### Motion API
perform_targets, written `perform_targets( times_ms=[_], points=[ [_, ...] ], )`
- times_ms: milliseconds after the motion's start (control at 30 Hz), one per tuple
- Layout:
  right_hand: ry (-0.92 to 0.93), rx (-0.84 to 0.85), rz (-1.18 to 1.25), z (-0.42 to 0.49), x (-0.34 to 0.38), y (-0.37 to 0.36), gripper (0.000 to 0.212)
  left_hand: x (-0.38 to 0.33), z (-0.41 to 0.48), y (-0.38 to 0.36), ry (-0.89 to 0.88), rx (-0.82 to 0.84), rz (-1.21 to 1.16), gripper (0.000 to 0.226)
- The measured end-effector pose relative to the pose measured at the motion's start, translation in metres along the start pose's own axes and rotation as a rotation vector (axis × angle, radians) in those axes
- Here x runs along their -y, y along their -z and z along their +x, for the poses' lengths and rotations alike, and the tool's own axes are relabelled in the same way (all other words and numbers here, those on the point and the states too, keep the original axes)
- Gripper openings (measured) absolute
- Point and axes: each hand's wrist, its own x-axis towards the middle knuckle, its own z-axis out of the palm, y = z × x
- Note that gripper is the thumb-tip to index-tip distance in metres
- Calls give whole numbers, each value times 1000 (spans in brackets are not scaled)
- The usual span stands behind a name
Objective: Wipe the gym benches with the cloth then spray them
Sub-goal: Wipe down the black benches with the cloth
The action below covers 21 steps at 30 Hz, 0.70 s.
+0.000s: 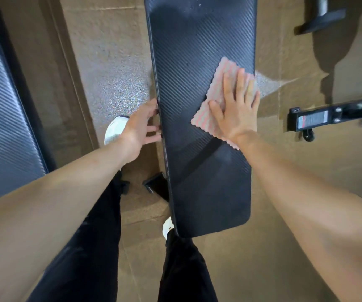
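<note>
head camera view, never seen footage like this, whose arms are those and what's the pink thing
There is no machine here: a person wears one wide-angle camera on the head, so you look down along their two bare arms. The long black pad is a gym bench. The pink thing is a cloth lying on its right side. The right hand presses flat on it with straight fingers, gripping nothing. The left hand touches the bench's left edge. Below are dark trousers and white shoes; a second bench shows far left. No spray bottle is in view.
</note>
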Motion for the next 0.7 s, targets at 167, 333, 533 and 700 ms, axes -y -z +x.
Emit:
perform_targets(
  times_ms=[167,333,533,700],
  points=[
    [-208,-27,113,22,34,16,79,-1,2,12,30,63,-34,63],
    [141,18,101,-3,54,14,77,0,4,17,41,85,-99,65],
    [94,41,145,-26,16,0,76,3,13,23,63,98,-142,47],
    [-243,0,146,-7,72,2,86,1,15,23,81,93,-143,50]
  ],
)
